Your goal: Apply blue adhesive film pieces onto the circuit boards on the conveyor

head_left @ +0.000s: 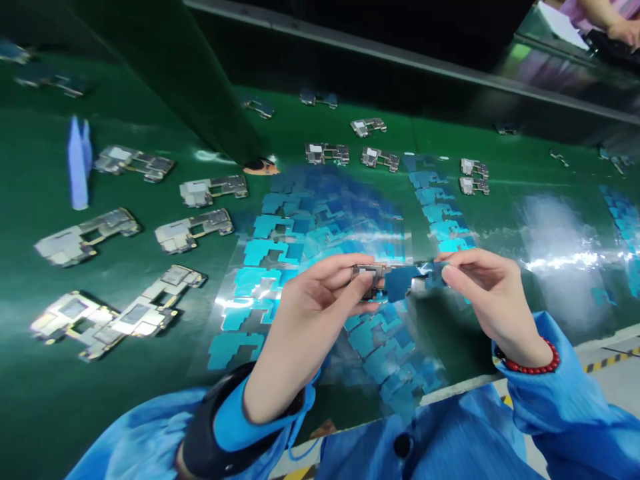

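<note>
My left hand (317, 303) is closed on a small circuit board (381, 273), thumb on top and fingers underneath, held above the green bench. A blue die-cut film (400, 284) covers the right part of this board. At the board's right end, my right hand (485, 290) pinches the blue film's far end (434, 275) between thumb and forefinger. Whether that end is one piece with the film on the board, I cannot tell. Beneath my hands lie clear sheets bearing rows of blue film cutouts (260, 252).
Several circuit boards (195, 231) are spread over the green bench (30, 173) at left and along the back. Blue plastic tweezers (77, 163) lie at far left. A dark green post (185, 73) stands behind the sheets. Another person's hand (625, 32) shows at top right.
</note>
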Motion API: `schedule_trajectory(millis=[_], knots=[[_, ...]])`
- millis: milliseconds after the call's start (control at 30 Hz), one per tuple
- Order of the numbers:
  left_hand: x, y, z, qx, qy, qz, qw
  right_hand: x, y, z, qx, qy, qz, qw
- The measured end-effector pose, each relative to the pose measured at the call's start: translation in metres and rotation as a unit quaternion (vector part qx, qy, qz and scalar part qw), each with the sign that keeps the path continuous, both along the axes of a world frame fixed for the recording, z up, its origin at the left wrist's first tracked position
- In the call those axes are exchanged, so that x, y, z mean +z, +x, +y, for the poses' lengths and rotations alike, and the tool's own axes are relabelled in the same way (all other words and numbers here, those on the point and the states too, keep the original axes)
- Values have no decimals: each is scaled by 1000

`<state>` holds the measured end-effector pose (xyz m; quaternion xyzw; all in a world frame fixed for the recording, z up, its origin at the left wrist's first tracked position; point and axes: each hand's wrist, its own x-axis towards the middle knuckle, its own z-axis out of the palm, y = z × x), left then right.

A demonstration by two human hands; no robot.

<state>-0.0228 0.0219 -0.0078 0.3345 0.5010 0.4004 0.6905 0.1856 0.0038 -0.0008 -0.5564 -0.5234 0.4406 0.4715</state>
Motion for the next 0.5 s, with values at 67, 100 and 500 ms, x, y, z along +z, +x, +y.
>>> schedule_trajectory(millis=[67,100,500], knots=[[1,1,-1,7,-1,-8,1000,-1,-2,0,-5,-11,16,1000],[2,1,-2,12,-2,-16,1000,-2,-2,0,-7,-15,21,1000],[4,2,-10,14,11,-44,999,0,-9,1,-10,-33,23,999]])
